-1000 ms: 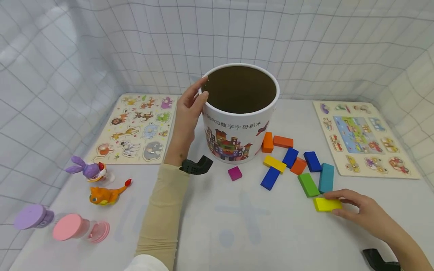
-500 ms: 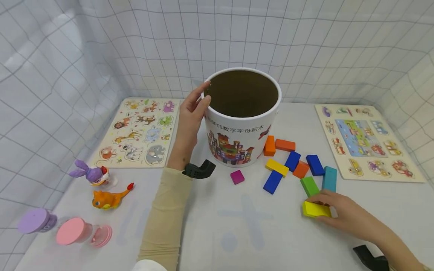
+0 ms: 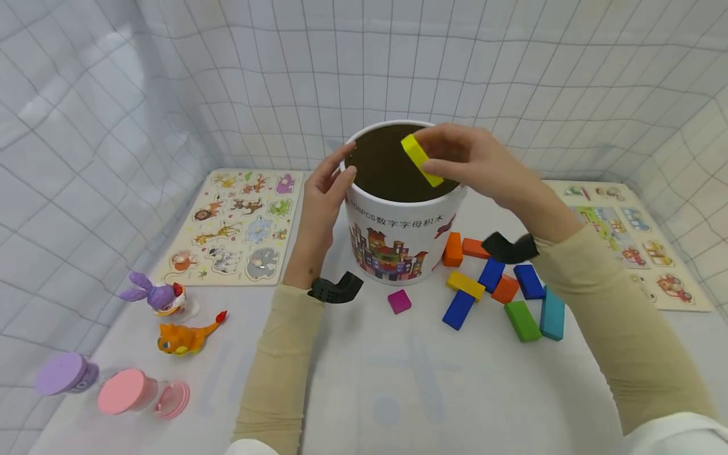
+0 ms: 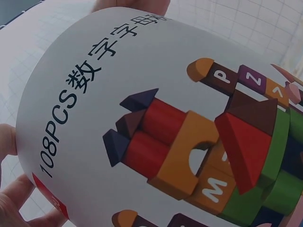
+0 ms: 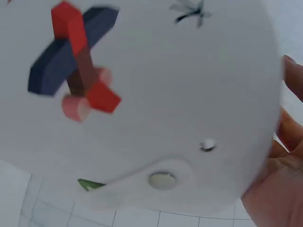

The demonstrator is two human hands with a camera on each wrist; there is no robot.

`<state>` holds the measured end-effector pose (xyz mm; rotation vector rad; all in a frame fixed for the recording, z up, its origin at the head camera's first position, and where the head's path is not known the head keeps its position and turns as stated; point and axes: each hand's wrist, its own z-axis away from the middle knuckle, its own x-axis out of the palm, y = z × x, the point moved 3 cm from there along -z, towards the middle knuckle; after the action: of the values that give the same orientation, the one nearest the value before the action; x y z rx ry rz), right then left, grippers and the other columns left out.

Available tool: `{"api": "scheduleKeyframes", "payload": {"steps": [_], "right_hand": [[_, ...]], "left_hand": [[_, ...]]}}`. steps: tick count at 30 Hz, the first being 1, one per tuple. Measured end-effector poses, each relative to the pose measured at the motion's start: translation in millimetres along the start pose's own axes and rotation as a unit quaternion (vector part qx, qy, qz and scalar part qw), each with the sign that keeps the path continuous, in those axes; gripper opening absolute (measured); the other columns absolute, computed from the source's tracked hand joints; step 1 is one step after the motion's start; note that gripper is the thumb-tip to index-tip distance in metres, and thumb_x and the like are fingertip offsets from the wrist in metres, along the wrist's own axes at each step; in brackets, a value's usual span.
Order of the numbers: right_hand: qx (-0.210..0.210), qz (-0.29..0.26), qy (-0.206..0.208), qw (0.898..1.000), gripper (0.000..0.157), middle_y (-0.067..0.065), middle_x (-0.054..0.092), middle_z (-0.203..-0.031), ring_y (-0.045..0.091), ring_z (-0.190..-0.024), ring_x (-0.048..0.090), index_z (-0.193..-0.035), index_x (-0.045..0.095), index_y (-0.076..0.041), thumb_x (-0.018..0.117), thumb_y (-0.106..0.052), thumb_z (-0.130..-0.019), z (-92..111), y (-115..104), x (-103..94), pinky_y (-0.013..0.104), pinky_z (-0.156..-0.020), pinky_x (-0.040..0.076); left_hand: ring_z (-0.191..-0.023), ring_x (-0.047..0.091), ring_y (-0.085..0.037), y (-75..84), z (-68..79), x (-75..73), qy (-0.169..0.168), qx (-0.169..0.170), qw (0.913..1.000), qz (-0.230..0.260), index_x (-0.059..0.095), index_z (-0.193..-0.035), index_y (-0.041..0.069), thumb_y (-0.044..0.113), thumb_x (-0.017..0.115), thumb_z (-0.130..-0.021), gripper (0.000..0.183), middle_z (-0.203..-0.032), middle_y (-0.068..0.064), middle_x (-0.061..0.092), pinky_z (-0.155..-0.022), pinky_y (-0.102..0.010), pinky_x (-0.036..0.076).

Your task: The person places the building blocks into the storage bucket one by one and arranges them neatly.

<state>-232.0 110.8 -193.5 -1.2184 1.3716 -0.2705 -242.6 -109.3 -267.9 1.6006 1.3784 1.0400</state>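
Note:
A white bucket [image 3: 398,218] printed with colourful blocks stands upright on the table, its dark mouth facing up. My left hand [image 3: 322,205] grips the left side of its rim, and the left wrist view shows the printed wall [image 4: 94,127] up close. Over the bucket's mouth, my right hand [image 3: 480,161] pinches a yellow block [image 3: 422,161] between thumb and fingers, with the block tilted. In the right wrist view the bucket wall [image 5: 156,94] fills most of the picture and hides the block. The bucket's floor is too dark to make out.
Several coloured blocks, among them a green one [image 3: 522,321], lie right of the bucket; a magenta block [image 3: 399,301] lies in front. Puzzle boards [image 3: 233,227] flank it. Left stand an orange toy [image 3: 184,339], a purple toy [image 3: 156,294] and pink [image 3: 124,392] and purple [image 3: 61,374] lidded tubs.
My right hand has lifted the yellow block from the table beside the green block and carried it up and left over the bucket. My left hand has kept its grip on the rim.

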Motion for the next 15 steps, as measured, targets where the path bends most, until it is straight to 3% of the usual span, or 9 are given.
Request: {"api": "scheduleKeyframes", "payload": {"steps": [3,6,10,15], "right_hand": [[0.037,0.038,-0.019,0.998,0.042,0.002,0.055,-0.112,0.014,-0.100,0.052,-0.125,0.049,-0.013,0.057,-0.026,-0.086,-31.0,9.2,2.6,0.032,-0.088,0.043],[0.049,0.094,-0.047,0.993,0.042,0.002,0.056,-0.111,0.014,-0.097,0.052,-0.124,0.051,-0.013,0.057,-0.029,-0.086,-47.4,15.1,3.0,0.032,-0.087,0.043],[0.052,0.157,-0.097,0.981,0.040,0.004,0.057,-0.111,0.017,-0.097,0.052,-0.122,0.053,-0.010,0.057,-0.027,-0.086,-57.7,18.7,6.3,0.033,-0.086,0.044],[0.059,0.181,-0.126,0.974,0.038,0.009,0.057,-0.112,0.020,-0.099,0.054,-0.120,0.054,-0.006,0.058,-0.022,-0.086,-60.2,18.8,10.5,0.034,-0.087,0.044]], "left_hand": [[-0.124,0.037,-0.015,-0.8,1.2,-0.4,-0.003,0.002,1.0000,0.006,0.048,-0.129,0.016,0.021,0.053,-0.088,0.041,-0.134,0.005,0.041,-0.100,-0.039,0.031],[-0.123,0.038,-0.015,-0.5,1.1,0.7,-0.007,0.007,0.9999,0.011,0.048,-0.129,0.015,0.020,0.052,-0.088,0.041,-0.134,0.005,0.042,-0.100,-0.039,0.032],[-0.123,0.038,-0.015,1.1,0.0,2.1,-0.014,0.012,0.9997,0.016,0.047,-0.129,0.014,0.019,0.051,-0.089,0.041,-0.134,0.004,0.042,-0.100,-0.038,0.032],[-0.122,0.039,-0.015,2.2,-1.2,2.8,-0.021,0.009,0.9995,0.019,0.048,-0.129,0.014,0.020,0.051,-0.089,0.041,-0.134,0.004,0.042,-0.100,-0.037,0.032]]}}
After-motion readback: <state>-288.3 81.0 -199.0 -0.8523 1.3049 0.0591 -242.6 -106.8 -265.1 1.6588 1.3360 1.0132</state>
